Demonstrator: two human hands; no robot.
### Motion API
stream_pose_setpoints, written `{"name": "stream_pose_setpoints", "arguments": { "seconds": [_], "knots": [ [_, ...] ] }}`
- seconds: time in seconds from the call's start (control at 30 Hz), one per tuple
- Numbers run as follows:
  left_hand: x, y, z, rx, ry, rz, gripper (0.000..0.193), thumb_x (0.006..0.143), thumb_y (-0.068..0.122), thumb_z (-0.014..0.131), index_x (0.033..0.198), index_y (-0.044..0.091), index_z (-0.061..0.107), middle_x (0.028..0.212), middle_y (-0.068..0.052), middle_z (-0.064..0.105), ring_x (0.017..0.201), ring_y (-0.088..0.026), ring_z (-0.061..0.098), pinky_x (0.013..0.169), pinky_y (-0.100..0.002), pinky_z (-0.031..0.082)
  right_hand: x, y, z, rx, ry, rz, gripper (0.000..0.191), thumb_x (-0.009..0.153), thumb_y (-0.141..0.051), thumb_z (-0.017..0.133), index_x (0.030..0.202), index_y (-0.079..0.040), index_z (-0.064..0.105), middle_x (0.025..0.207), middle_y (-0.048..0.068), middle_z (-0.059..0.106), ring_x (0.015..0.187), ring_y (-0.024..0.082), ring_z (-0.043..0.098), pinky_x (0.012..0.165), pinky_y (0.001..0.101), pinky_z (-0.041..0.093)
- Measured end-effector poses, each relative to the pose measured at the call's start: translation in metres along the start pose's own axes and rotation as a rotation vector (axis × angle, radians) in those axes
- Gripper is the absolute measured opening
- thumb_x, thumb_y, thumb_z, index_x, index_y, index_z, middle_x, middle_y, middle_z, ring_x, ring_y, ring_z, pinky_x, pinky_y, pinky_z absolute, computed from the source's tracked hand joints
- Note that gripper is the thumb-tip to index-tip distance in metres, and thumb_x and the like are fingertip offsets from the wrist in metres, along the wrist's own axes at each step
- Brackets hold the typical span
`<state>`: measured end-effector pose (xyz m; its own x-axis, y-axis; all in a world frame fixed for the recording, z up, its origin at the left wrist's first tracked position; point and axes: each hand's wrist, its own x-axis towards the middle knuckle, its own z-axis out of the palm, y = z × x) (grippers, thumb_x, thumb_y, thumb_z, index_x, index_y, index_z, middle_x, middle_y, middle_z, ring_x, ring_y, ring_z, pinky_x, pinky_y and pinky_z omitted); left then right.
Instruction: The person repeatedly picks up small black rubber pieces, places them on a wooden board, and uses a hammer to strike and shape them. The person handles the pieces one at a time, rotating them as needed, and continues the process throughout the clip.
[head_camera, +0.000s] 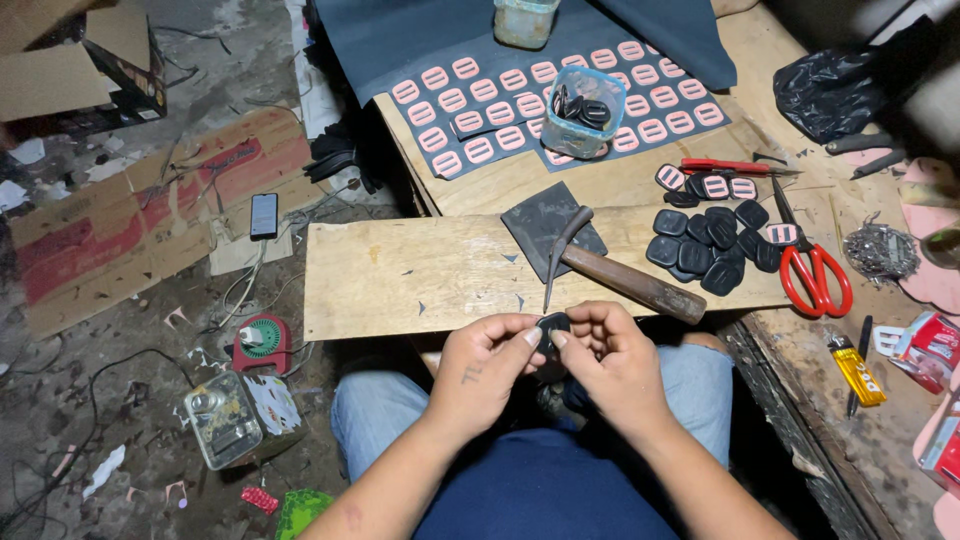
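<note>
1. The left hand (487, 362) and the right hand (612, 352) are meeting over the lap, each nearly closed, thumbs and forefingers pinching a small black rounded piece (551, 326) from both sides.
2. The piece is sitting between the two sets of fingertips, touching both, just in front of the near edge of the wooden board (400, 275).
3. As I judge it, the grip is thin: a fingertip sliding on so small a part could be dropping it into the lap or onto the littered floor (120, 400).
4. The hammer (620, 278) is lying just beyond the knuckles, its metal head resting on a dark pad (530, 225); a hand lifting carelessly could be knocking its handle off the board.
5. Farther right, a heap of similar black pieces (705, 245) and red-handled scissors (812, 270) are lying well apart from the hands.
</note>
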<state>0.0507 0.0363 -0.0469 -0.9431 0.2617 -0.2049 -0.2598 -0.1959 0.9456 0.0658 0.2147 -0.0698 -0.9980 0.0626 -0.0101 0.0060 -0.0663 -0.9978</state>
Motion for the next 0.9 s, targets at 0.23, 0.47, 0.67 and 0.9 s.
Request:
{"name": "stream_pose_setpoints", "arguments": {
  "seconds": [0.23, 0.47, 0.67, 0.9],
  "knots": [
    [-0.012, 0.01, 0.007, 0.27, 0.001, 0.181, 0.025, 0.097, 0.008, 0.066, 0.114, -0.007, 0.074, 0.096, -0.007, 0.075, 0.081, -0.008, 0.066, 0.074, -0.023, 0.055, -0.002, -0.017, 0.005, -0.386, 0.063, -0.001, 0.033, 0.084, -0.01, 0.076, 0.111, 0.0, 0.06, 0.086, 0.007, 0.071, 0.074, 0.01, 0.065, 0.068, 0.0261, 0.056],
    [0.017, 0.008, -0.007, 0.022, 0.119, 0.043, 0.025, 0.097, 0.008, 0.06, 0.116, -0.005, 0.067, 0.092, -0.009, 0.074, 0.079, -0.01, 0.068, 0.071, -0.024, 0.055, 0.051, -0.033, -0.035, -0.961, 0.094, -0.518, 0.036, 0.087, -0.026, 0.076, 0.115, -0.005, 0.068, 0.109, 0.013, 0.069, 0.103, 0.034, 0.065, 0.09, 0.0439, 0.05],
    [0.023, 0.001, -0.021, 0.005, 0.136, 0.059, 0.026, 0.096, 0.008, 0.061, 0.118, -0.004, 0.066, 0.095, -0.008, 0.074, 0.08, -0.011, 0.069, 0.075, -0.025, 0.057, 0.065, -0.019, -0.047, -1.29, 0.071, -0.374, 0.043, 0.08, -0.036, 0.078, 0.115, -0.011, 0.072, 0.102, 0.012, 0.065, 0.101, 0.035, 0.059, 0.088, 0.0492, 0.042],
    [0.032, 0.001, -0.03, -0.002, 0.22, 0.095, 0.023, 0.092, 0.004, 0.063, 0.111, -0.008, 0.066, 0.092, -0.009, 0.074, 0.079, -0.011, 0.069, 0.074, -0.025, 0.057, 0.049, -0.019, -0.047, -0.91, 0.141, -0.284, 0.041, 0.081, -0.028, 0.079, 0.107, -0.001, 0.062, 0.092, 0.015, 0.064, 0.079, 0.034, 0.062, 0.073, 0.0439, 0.05]
  ]
}}
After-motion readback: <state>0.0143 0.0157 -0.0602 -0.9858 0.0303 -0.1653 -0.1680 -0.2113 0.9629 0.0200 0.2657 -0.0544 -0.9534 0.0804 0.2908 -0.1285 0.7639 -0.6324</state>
